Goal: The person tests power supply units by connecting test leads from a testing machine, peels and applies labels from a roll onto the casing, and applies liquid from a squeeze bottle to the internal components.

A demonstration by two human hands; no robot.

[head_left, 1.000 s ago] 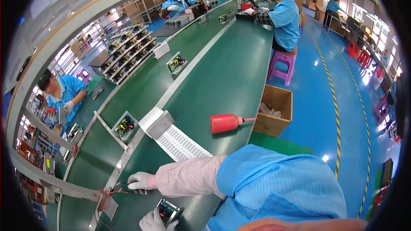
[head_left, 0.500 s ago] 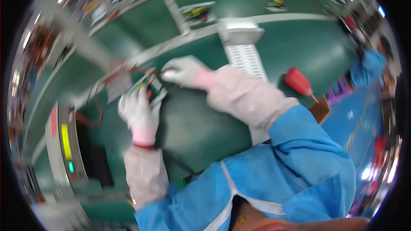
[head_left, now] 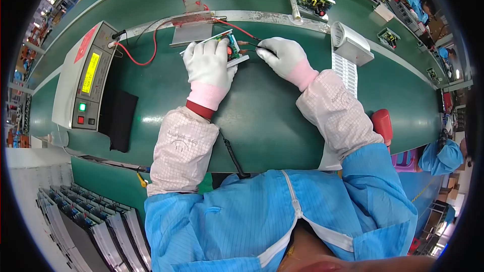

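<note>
My left hand, in a white glove, is closed over the near left side of a power supply circuit board in a metal frame. Its fingers lie across the board and hide much of it. To the right, my gloved right hand pinches the dark test leads, whose tips point left at the board's right end. Whether the tips touch its terminals I cannot tell. A red wire leaves the electrical tester at left, whose yellow display and green light are lit.
Behind the board stands a metal bracket on the bench rail. A sheet of labels lies under a white roll holder at right, near a red bottle. Black cloth lies beside the tester. Framed boards are stacked lower left.
The head view has swung left and sharpened, so things sit farther right. My right hand stays beside the board, with the leads now visible in it. My left hand stays on the board.
</note>
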